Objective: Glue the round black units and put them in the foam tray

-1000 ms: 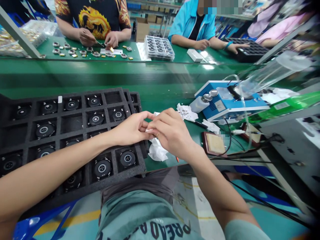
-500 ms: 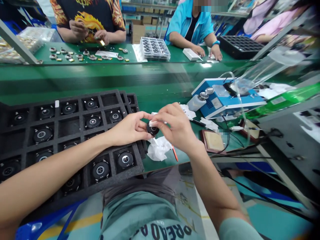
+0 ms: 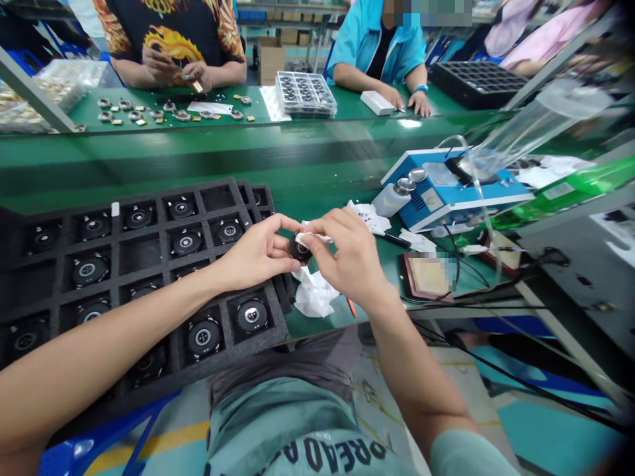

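My left hand (image 3: 265, 254) grips a round black watch body (image 3: 299, 251) by its edge, thumb below and forefinger above. The watch's dark round face points toward my right hand (image 3: 347, 254). Pinched in my right fingers is a small piece of white tissue (image 3: 313, 237), pressed against the watch's upper side. Under my hands lies a crumpled white tissue (image 3: 315, 297) on the green table. To the left, a black foam tray (image 3: 140, 256) holds several similar watch bodies (image 3: 252, 315), sensor side up, one per compartment.
A red-orange pen (image 3: 351, 308) is beside the crumpled tissue. Right of my hands are a black pen (image 3: 397, 240), a sponge (image 3: 427, 274) in a brown holder, a pump bottle (image 3: 391, 200), a blue machine (image 3: 441, 198) and cables. Two co-workers sit across the table.
My right fingers have shifted slightly over the watch, and the tissue sits differently against it. My left hand keeps its grip. Across the table, the hand of the person in blue has moved left.
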Motion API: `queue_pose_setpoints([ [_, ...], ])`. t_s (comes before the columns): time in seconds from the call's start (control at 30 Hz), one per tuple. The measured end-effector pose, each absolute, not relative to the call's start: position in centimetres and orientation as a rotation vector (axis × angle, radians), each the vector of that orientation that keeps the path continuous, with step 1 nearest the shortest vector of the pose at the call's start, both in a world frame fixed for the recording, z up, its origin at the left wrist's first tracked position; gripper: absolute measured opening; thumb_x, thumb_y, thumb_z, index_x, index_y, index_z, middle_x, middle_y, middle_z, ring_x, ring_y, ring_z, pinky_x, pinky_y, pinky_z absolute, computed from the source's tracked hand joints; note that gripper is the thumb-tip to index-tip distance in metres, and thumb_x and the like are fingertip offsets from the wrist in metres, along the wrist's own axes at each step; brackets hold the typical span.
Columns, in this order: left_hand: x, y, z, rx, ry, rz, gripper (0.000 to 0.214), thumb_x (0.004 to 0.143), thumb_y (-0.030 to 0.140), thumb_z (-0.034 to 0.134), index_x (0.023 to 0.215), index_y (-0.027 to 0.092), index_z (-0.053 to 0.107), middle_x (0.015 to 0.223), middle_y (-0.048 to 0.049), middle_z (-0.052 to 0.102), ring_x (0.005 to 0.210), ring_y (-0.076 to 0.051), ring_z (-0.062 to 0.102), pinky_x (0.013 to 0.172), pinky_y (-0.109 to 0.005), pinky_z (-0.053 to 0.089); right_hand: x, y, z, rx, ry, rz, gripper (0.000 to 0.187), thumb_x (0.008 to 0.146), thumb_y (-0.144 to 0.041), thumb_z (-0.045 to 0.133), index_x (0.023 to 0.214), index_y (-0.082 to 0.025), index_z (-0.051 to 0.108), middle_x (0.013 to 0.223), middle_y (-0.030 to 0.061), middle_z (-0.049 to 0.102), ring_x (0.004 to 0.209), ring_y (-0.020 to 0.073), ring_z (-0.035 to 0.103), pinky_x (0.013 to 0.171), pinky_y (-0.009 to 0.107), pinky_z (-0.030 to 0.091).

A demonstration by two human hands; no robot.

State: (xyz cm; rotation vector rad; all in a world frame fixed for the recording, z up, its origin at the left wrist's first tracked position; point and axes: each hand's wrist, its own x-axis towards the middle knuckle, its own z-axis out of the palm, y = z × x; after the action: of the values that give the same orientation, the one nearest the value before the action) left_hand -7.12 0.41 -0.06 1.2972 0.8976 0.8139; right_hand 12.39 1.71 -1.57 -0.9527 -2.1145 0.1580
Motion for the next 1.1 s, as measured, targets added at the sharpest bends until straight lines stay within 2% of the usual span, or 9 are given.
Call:
queue_pose_setpoints([
  [0.17, -7.1, 0.4, 0.2, 1.208, 0.886, 0.885, 0.050, 0.074, 0.004, 0.079, 0.112, 0.018, 0.051, 0.088, -0.0039, 0.078, 0.083, -0.020, 0.079, 0.082, -0.033, 0.060, 14.8, -0.2, -3.0, -1.060, -2.072, 0.333, 0.011, 0.093, -0.021, 0.064, 0.082, -0.024, 0.063, 0.077, 0.0025, 0.065, 0.076, 0.0219, 0.057, 0.069, 0.038, 0.044],
  [0.43, -7.0, 0.5, 0.1, 1.305, 0.889, 0.839, 0.049, 0.075, 0.006, 0.079, 0.113, 0.017, 0.051, 0.085, -0.0022, 0.078, 0.078, -0.016, 0.078, 0.076, -0.028, 0.060, 13.0, 1.4, -0.4, -1.057, -1.924, 0.263, 0.012, 0.094, -0.022, 0.063, 0.082, -0.022, 0.064, 0.082, 0.0032, 0.067, 0.079, 0.0202, 0.060, 0.072, 0.036, 0.045],
  [0.63, -7.0, 0.6, 0.0, 1.252, 0.948, 0.899, 0.052, 0.072, 0.006, 0.081, 0.112, 0.017, 0.049, 0.085, -0.0022, 0.079, 0.077, -0.015, 0.078, 0.076, -0.027, 0.061, 12.6, 1.3, -1.8, -1.088, -1.991, 0.305, 0.011, 0.094, -0.022, 0.062, 0.084, -0.020, 0.066, 0.082, 0.0046, 0.067, 0.079, 0.0211, 0.058, 0.070, 0.035, 0.041],
  [0.87, -6.7, 0.8, 0.3, 1.193, 1.001, 0.881, 0.052, 0.069, 0.000, 0.079, 0.110, 0.015, 0.051, 0.078, 0.0006, 0.078, 0.071, -0.012, 0.076, 0.071, -0.022, 0.059, 10.8, 0.7, -1.7, -1.037, -2.046, 0.253, 0.015, 0.098, -0.023, 0.058, 0.087, -0.021, 0.068, 0.088, 0.0066, 0.070, 0.087, 0.0236, 0.059, 0.077, 0.038, 0.043],
  [0.97, -6.6, 0.7, 0.2, 1.216, 0.997, 0.905, 0.049, 0.068, -0.001, 0.078, 0.106, 0.015, 0.053, 0.081, 0.0001, 0.078, 0.075, -0.014, 0.078, 0.073, -0.023, 0.060, 10.0, 1.0, -1.3, -1.068, -2.050, 0.198, 0.014, 0.097, -0.024, 0.060, 0.088, -0.020, 0.069, 0.089, 0.0067, 0.070, 0.087, 0.0240, 0.059, 0.076, 0.038, 0.042],
  [1.1, -6.6, 0.6, 0.1, 1.150, 0.997, 0.953, 0.053, 0.067, 0.000, 0.079, 0.108, 0.017, 0.050, 0.084, -0.0020, 0.080, 0.080, -0.017, 0.080, 0.077, -0.027, 0.062, 13.0, 1.6, -1.8, -1.109, -2.159, 0.093, 0.016, 0.098, -0.026, 0.060, 0.087, -0.020, 0.070, 0.087, 0.0065, 0.070, 0.085, 0.0243, 0.058, 0.076, 0.039, 0.040],
])
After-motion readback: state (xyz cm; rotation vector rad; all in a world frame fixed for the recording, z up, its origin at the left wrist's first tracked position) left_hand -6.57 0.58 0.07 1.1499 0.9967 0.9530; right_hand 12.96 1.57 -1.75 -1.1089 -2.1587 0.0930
